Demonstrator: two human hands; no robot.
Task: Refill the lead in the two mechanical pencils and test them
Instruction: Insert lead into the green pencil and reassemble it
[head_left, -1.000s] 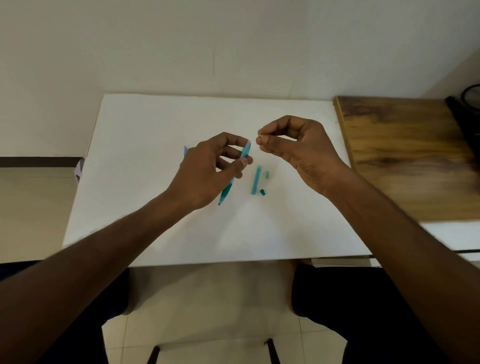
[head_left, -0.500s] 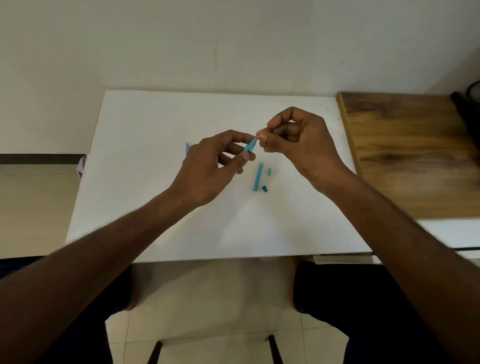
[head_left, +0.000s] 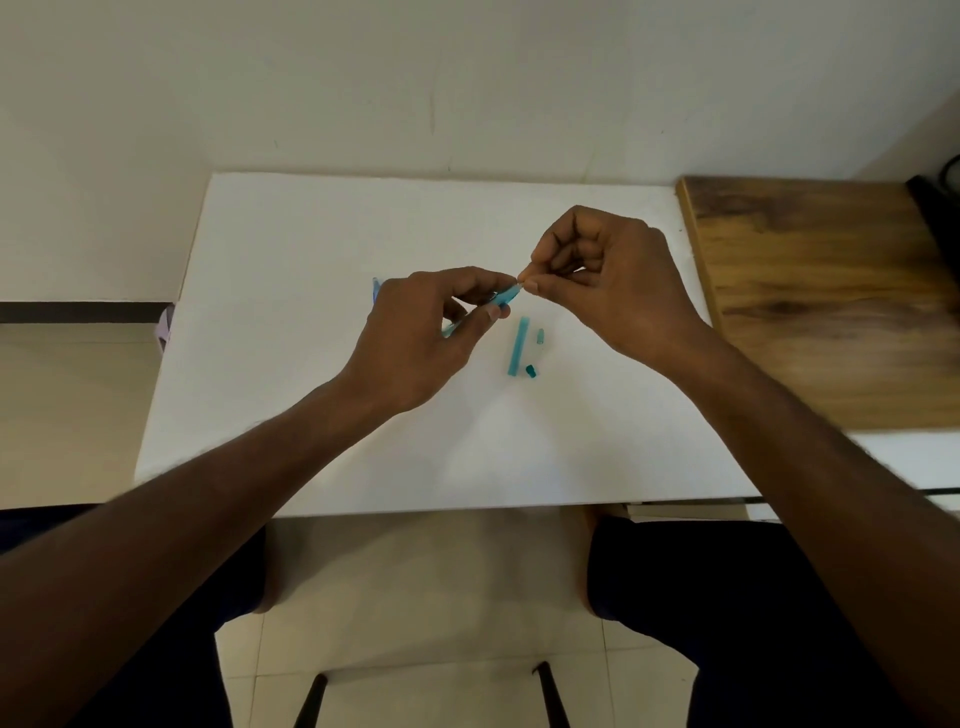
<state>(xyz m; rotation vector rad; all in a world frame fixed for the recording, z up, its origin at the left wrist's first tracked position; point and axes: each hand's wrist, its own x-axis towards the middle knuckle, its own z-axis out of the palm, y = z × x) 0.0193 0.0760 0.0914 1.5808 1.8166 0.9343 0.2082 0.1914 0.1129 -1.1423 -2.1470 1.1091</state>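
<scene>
Both your hands meet above the white tabletop (head_left: 322, 364): your left hand (head_left: 415, 338) grips the translucent blue plastic mechanical pencil (head_left: 506, 296). Your right hand (head_left: 608, 280) pinches at its upper end; whatever it holds is too small to tell

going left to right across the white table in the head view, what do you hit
blue pencil end → left hand → teal pencil it grips → teal lead tube → small teal cap → right hand → wooden board

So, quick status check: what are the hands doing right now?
Left hand grips teal pencil. Right hand pinches at its open end, lead too thin to see. Lead case, caps on table. Nothing obstructing.
</scene>
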